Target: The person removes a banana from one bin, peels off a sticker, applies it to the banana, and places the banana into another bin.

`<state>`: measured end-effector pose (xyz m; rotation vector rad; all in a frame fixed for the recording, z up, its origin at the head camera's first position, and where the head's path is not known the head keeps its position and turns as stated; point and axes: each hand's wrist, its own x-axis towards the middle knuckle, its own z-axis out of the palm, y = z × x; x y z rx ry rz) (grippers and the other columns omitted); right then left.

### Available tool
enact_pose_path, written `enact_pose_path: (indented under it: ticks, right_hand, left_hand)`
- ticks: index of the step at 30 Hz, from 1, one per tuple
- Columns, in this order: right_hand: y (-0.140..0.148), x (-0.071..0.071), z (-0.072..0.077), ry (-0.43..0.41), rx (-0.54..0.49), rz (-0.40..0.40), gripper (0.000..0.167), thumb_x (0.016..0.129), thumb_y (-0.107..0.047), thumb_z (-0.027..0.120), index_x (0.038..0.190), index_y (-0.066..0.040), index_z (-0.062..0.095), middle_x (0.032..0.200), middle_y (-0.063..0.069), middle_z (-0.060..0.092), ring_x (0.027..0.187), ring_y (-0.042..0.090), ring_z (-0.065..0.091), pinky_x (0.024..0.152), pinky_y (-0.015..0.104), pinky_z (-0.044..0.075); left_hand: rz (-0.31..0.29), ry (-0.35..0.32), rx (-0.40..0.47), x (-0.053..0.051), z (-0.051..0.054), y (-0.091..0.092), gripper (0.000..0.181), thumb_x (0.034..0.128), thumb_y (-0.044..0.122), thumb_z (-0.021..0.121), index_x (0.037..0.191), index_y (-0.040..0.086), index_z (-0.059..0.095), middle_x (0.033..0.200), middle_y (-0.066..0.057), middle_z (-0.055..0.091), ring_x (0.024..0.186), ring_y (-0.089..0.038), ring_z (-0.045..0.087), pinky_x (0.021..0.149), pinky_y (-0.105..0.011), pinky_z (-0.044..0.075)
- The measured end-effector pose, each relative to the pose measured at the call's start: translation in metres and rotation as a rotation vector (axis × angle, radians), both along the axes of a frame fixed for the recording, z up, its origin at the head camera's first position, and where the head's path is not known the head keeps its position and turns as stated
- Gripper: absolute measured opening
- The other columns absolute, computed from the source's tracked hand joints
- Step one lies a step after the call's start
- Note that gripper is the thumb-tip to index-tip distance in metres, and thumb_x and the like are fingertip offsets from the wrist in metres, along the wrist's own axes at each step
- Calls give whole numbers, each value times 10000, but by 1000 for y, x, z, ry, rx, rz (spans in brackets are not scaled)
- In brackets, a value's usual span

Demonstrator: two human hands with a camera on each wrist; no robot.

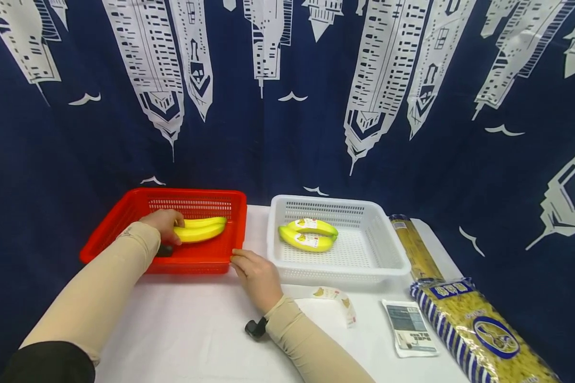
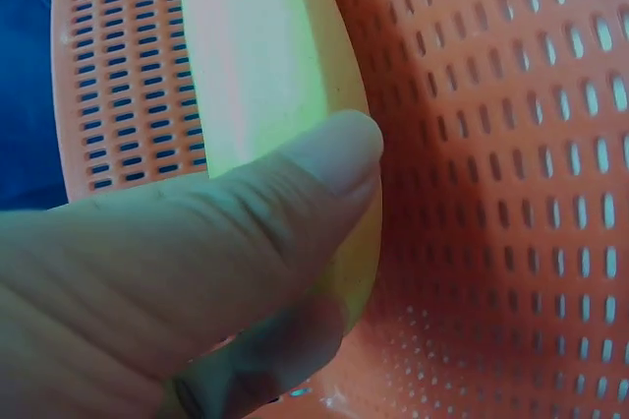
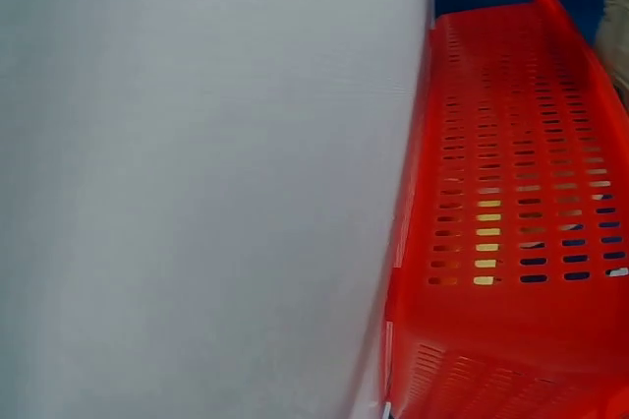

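Two yellow bananas (image 1: pixel 200 233) lie side by side in the red basket (image 1: pixel 206 266). My left hand (image 1: pixel 163 222) reaches into this basket and grips a banana (image 2: pixel 265 55) near its end, the thumb on top and a finger curled beneath. At the basket's front right corner my right hand (image 1: pixel 255 276) pinches the rim with its fingertips; those fingers are out of sight in the right wrist view. The white basket (image 1: pixel 335 274) to the right holds two bananas (image 1: pixel 309 243) with banana-print labels on them.
On the white table (image 1: pixel 187 330), a strip of banana stickers (image 1: pixel 333 294) lies before the white basket. Further right are a small white packet (image 1: pixel 409 328), a pasta bag (image 1: pixel 489 335) and a long package (image 1: pixel 416 247). A dark blue patterned curtain (image 1: pixel 263 143) hangs behind.
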<state>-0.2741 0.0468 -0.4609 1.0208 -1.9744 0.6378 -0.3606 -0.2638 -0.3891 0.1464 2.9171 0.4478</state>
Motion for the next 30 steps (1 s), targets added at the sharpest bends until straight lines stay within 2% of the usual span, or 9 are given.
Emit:
enact_pose_path:
  ticks: [9, 14, 18, 23, 30]
  right_hand:
    - [-7, 3, -2, 106, 0, -50, 170, 828, -77, 858, 987, -107, 806, 1064, 18, 781, 968, 139, 741, 904, 197, 553]
    - [-12, 7, -3, 172, 28, -64, 179, 810, -58, 855, 964, -116, 785, 1025, 6, 758, 947, 121, 733, 889, 170, 549]
    - [-16, 9, -4, 178, 34, -47, 178, 817, -66, 852, 972, -118, 779, 1011, -1, 736, 937, 110, 731, 873, 157, 548]
    - [-13, 5, -8, 150, 13, -53, 174, 829, -73, 844, 981, -138, 788, 1023, -12, 746, 953, 101, 735, 873, 171, 554]
    - [-7, -1, -10, 128, -9, -40, 185, 824, -54, 843, 981, -138, 791, 1014, -17, 745, 948, 98, 736, 865, 177, 559]
  left_hand:
    - [-12, -2, 2, 0, 13, -2, 460, 771, 248, 906, 1132, 50, 701, 1112, -169, 666, 984, -328, 576, 876, -483, 488]
    - [-17, 43, -5, 4, 21, -3, 462, 761, 265, 907, 1112, 48, 700, 1062, -153, 671, 943, -315, 584, 827, -455, 489]
    - [-69, 87, -1, 5, 27, -6, 408, 766, 276, 904, 1066, 75, 714, 998, -102, 669, 914, -291, 576, 822, -429, 481]
    - [-112, 94, 33, 10, 25, -8, 358, 774, 273, 902, 1020, 94, 715, 932, -69, 633, 912, -279, 551, 827, -407, 463]
    - [-137, 45, 22, 22, 13, -14, 376, 782, 294, 901, 999, 58, 703, 926, -94, 645, 889, -287, 565, 867, -449, 491]
